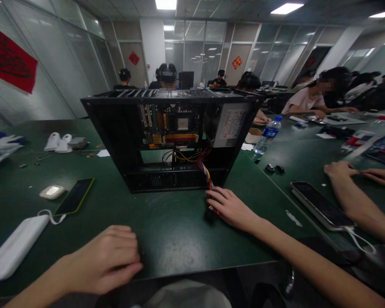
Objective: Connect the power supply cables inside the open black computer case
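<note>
The right hand (230, 206) holds cables (205, 169); the power supply label (233, 127) is illegible.

The left hand (107, 259) is near the body, back upward, fingers (126, 247) curled into a loose fist. The right forearm (285, 241) extends farther forward, the right hand (229, 207) palm down, fingers bent.

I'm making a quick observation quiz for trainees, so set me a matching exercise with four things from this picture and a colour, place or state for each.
1. Right hand
2. Left hand
3. Phone left of the computer case: phone
4. Bottle

A. Bright green edge
B. Fingers at the coloured cables
C. Blue cap and label
D. Curled, near the table's front edge

Pairs: 1-B, 2-D, 3-A, 4-C
</note>
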`<state>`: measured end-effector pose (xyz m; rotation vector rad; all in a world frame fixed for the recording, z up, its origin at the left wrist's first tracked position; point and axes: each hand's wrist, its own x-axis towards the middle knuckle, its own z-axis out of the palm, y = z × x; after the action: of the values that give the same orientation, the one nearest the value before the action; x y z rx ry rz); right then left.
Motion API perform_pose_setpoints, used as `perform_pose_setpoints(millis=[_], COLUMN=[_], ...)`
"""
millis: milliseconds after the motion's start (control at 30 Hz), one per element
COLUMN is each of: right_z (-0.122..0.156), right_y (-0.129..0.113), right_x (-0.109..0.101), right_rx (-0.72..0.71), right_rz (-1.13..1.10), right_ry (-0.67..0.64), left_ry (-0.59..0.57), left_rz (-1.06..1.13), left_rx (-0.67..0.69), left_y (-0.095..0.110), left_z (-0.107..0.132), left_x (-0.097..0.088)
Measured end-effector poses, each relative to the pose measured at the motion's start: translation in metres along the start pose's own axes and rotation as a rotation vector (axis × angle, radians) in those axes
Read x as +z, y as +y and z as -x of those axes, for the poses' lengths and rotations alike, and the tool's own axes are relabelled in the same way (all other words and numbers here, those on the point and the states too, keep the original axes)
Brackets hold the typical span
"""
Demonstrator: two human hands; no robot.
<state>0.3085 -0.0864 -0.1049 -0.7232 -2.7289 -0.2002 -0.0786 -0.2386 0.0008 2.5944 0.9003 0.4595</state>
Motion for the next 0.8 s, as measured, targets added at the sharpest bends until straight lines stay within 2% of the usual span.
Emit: perform_pose_setpoints(millis=[33, 100, 200, 300, 433, 500, 567, 700, 800], right_z=[-0.004, -0.011, -0.023, -0.042, -0.076, -0.095, -0.113, -0.143, -0.162], right_y=[-0.001, -0.004, -0.005, -0.008, -0.02, -0.028, -0.035, -0.041, -0.036], right_x=[0.005, 0.016, 0.021, 0.003, -0.041, -0.058, -0.069, -0.077, -0.077], right_rx=[-0.035, -0.112, -0.204, -0.231, -0.195, -0.188, -0.187, -0.196, -0.254], right_rz=[0.024, 0.067, 0.066, -0.078, -0.384, -0.465, -0.53, -0.654, -0.676], right_ry=[0.005, 0.012, -0.031, -0.049, 0.084, 0.139, 0.177, 0.214, 0.175], left_ry=[-0.093, -0.176, -0.178, -0.055, 0.273, 0.365, 0.402, 0.386, 0.34], left_rz=[0.043, 0.17, 0.243, 0.213, 0.229, 0.254, 0.245, 0.123, 0.015], left_rx=[0.056, 0.115, 0.124, 0.055, -0.04, -0.037, -0.02, 0.022, -0.014], left_y=[-0.002, -0.004, -0.007, -0.018, -0.041, -0.048, -0.051, -0.056, -0.067], left_z=[-0.017, -0.047, -0.076, -0.094, -0.119, -0.131, -0.139, -0.138, -0.133], left_x=[0.006, 0.02, 0.039, 0.056, 0.068, 0.061, 0.045, 0.005, -0.019])
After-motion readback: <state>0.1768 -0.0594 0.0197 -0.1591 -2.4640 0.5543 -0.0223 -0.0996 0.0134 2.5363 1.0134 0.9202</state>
